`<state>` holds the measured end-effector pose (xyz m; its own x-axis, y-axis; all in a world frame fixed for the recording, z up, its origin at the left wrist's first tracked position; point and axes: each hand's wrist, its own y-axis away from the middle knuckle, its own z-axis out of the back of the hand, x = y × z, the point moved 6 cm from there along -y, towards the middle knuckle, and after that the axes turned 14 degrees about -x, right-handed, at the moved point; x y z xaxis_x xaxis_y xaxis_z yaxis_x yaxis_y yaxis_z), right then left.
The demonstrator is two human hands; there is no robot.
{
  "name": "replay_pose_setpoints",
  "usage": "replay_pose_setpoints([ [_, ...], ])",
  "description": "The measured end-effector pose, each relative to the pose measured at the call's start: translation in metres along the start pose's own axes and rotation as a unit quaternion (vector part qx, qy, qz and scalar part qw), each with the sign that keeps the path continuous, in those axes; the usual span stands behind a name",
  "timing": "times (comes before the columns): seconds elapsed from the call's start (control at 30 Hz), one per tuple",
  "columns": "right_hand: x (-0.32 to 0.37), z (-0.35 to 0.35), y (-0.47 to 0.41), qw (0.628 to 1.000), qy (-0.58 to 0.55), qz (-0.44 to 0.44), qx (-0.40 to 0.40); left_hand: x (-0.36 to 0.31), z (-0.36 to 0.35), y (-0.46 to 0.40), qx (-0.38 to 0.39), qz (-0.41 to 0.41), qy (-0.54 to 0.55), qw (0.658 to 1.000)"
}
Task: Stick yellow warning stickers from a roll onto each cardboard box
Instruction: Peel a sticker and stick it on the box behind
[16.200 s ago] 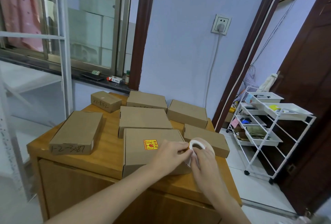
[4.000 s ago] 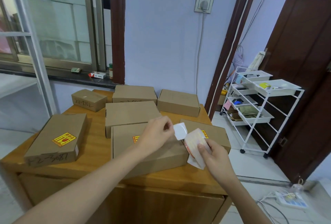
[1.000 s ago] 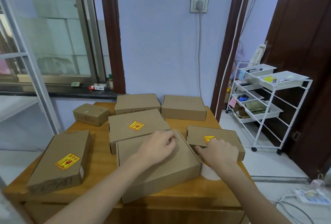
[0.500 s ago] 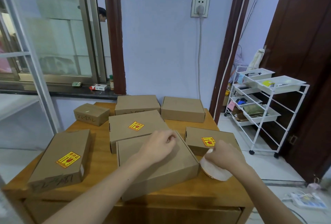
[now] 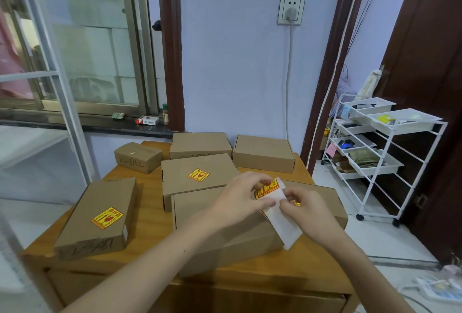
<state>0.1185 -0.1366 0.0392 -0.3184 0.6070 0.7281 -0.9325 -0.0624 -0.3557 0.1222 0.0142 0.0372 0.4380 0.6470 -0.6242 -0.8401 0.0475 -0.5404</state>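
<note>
Fingers of both hands (left hand [image 5: 240, 200], right hand [image 5: 306, 214]) pinch the sticker strip [image 5: 273, 202].

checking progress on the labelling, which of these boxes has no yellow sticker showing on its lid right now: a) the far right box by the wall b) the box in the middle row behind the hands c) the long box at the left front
a: the far right box has a plain brown lid, while the left front box and the middle box each carry a yellow sticker.
</note>
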Motion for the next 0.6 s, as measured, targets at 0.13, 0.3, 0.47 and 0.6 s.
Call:
replay_pose_setpoints([
  [0.13,-0.002,-0.011,0.002,0.999,-0.030,-0.001,0.015,0.011,0.003,0.001,-0.004,0.013,0.006,1.000],
  [0.3,-0.001,-0.017,0.001,0.996,-0.084,-0.014,0.010,0.013,0.004,0.005,-0.008,0.010,0.001,1.000],
  [0.47,-0.001,-0.020,-0.002,0.997,-0.076,0.013,0.000,0.015,0.008,0.003,0.005,0.018,0.008,1.000],
  [0.6,0.003,-0.021,-0.001,0.998,-0.046,0.041,-0.010,0.014,0.015,0.000,-0.020,0.026,0.054,0.998],
])
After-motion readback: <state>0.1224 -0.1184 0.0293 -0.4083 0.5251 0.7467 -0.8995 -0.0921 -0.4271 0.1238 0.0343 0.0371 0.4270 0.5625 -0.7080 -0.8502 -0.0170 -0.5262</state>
